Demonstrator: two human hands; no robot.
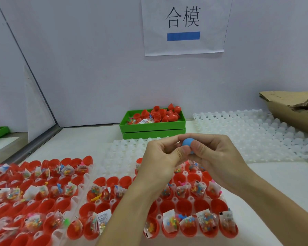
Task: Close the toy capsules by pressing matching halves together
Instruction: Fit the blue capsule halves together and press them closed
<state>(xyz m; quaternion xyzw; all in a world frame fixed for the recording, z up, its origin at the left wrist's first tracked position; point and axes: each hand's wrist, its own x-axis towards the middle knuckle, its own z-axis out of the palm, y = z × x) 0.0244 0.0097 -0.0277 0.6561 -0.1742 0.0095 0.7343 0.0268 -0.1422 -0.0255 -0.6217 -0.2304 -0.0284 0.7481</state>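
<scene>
Both hands meet above the trays, at 12 o'clock from the red halves (176,206). The left hand (160,157) and right hand (215,157) pinch one blue capsule (188,142) between them. Best to squeeze evenly, rims aligned, until it closes all around.
</scene>
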